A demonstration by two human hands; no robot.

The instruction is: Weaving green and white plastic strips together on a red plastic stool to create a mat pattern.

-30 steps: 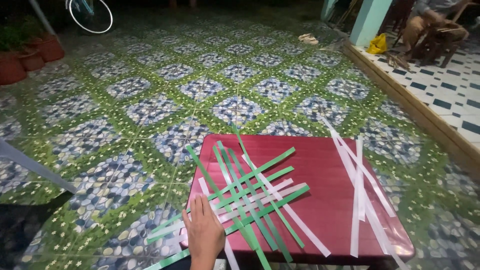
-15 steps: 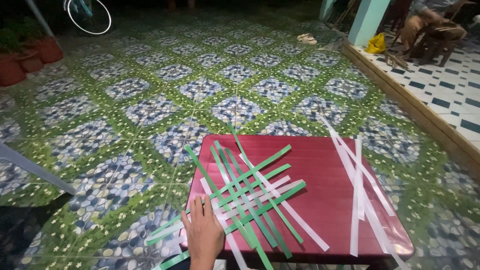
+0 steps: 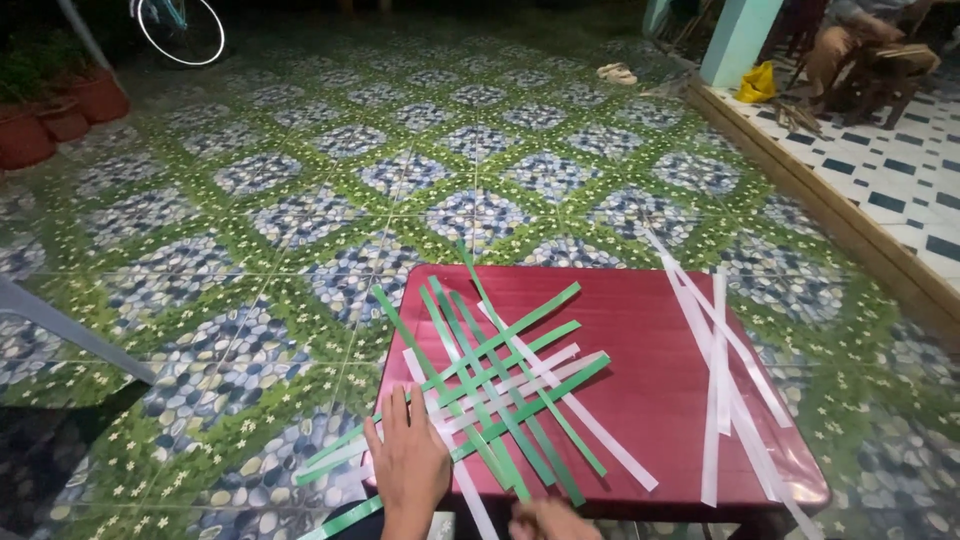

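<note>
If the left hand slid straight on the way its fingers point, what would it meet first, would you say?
The left hand lies flat at the near edge of the red table, fingers pointing away. Straight on, it would probably first meet the crossed green and white strips, which its fingertips already seem to touch.

Right hand (image 3: 548,520), at the near edge of the red table (image 3: 660,400): blurred and cut off by the lower picture edge, so that its grip cannot be read. Left hand (image 3: 405,465), at the table's near left corner: wrist cut by the same edge; its palm hides the ends of the woven green and white strips (image 3: 490,390) beneath it. Loose white strips (image 3: 720,390), along the table's right side: lowest ends run out of the picture. Seated person (image 3: 865,40), far beyond the table's right corner: cut off at the top edge. Bicycle wheel (image 3: 180,30), far beyond the left corner: only partly in view.
</note>
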